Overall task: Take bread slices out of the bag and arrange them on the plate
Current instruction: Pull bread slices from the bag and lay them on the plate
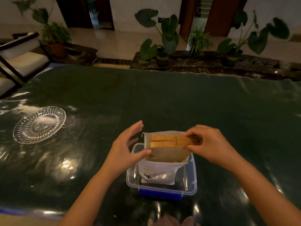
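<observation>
A white bread bag (158, 168) stands upright in a clear plastic box (190, 180) with a blue clip, near the table's front edge. Its mouth is open and golden-brown bread slices (164, 140) show inside. My left hand (127, 147) is at the bag's left side, thumb on the near flap, fingers spread apart. My right hand (210, 142) pinches the right end of the bread slices at the bag's mouth. A clear cut-glass plate (39, 124) lies far to the left with nothing on it.
The table (162, 98) is covered in dark green glossy cloth. A chair (17, 57) stands at the far left corner. Potted plants (164, 39) line a ledge beyond the table's far edge.
</observation>
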The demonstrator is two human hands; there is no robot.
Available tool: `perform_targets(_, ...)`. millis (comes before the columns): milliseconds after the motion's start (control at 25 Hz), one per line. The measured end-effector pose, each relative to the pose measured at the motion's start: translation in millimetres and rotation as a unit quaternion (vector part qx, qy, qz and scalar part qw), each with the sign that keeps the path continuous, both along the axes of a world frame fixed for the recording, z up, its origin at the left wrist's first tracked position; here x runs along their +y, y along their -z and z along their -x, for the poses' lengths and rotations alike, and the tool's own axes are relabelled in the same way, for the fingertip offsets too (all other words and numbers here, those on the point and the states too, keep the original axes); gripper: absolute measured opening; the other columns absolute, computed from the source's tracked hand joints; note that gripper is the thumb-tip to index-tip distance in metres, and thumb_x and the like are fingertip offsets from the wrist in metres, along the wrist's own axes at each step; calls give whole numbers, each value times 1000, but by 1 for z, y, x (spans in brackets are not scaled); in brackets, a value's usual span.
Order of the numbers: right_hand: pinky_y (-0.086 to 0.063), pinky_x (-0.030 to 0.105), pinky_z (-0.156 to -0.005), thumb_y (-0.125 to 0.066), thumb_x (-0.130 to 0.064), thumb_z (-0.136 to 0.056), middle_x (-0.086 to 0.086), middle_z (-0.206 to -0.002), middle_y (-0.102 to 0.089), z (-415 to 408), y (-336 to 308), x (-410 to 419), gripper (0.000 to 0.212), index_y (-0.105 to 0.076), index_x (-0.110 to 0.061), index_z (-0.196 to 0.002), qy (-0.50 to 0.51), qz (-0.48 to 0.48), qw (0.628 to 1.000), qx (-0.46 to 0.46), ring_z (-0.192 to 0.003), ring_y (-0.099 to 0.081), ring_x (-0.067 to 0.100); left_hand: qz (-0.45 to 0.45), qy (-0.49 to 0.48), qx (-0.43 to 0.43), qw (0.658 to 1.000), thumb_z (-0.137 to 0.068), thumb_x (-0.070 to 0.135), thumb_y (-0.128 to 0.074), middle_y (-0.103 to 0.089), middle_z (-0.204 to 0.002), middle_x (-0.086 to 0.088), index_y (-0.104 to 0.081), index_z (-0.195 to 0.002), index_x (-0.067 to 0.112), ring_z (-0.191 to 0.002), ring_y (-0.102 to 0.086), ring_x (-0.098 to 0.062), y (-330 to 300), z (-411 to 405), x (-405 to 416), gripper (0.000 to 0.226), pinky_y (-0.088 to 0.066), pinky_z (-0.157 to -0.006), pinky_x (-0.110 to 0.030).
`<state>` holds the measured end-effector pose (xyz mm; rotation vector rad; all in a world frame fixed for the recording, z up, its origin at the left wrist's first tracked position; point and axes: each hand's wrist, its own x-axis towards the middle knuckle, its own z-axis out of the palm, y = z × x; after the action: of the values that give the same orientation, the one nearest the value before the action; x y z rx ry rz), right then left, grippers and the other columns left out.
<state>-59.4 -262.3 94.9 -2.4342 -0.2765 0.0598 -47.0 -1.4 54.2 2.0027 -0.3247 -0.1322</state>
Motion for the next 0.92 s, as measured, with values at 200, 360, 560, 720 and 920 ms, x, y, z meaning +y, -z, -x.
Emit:
perform_targets(200, -56, 22, -75, -75, -12, -68, -12, -85, -63, -8, -20, -6, 34, -63, -41, -78, -6, -48, 999, -1, -81, -62, 1, -9, 97, 26, 995, -68, 24, -79, -57, -112, 37, -36, -118, 67, -110, -49, 17, -11, -15, -30, 79, -43, -84, -2)
perform_targets(360, -54, 15, -73, -76, -18, -68, -19, -91, -66, -27, -41, -20, 37, -61, -48, -85, -13, -105, 994, -8, -89, -61, -8, 40, 40, -26, 998, -73, 16, -75, -67, -91, 33, -63, -84, 57, -90, -64, 5, -22, -34, -47, 44, -52, -67, -9)
perform_targets(560, -55, 13, -68, -78, -11, -67, -20, -95, -70, -55, -39, -25, 57, -56, -46, -106, 2, -339, 939, 65, -93, -64, -5, 124, -33, -68, 989, -71, 15, -76, -72, -89, 25, -69, -84, 48, -85, -68, 2, -42, -50, -52, 36, -52, -62, -10)
perform_targets(720, -52, 12, -60, -73, -7, -72, -18, -88, -72, -67, -32, 3, 36, -65, -38, -90, 6, -361, 930, 69, -88, -66, -2, 160, -65, -59, 983, -70, 19, -76, -73, -89, 22, -71, -84, 44, -83, -68, 1, -52, -51, -31, 29, -52, -60, -10)
perform_targets(920, -53, 12, -64, -72, -8, -73, -20, -91, -72, -75, -47, 62, 35, -66, -38, -90, -33, -358, 933, 35, -87, -66, -1, 177, -103, -71, 976, -61, 33, -75, -73, -86, 23, -70, -81, 47, -81, -69, 1, -70, -43, 25, 25, -52, -59, -11)
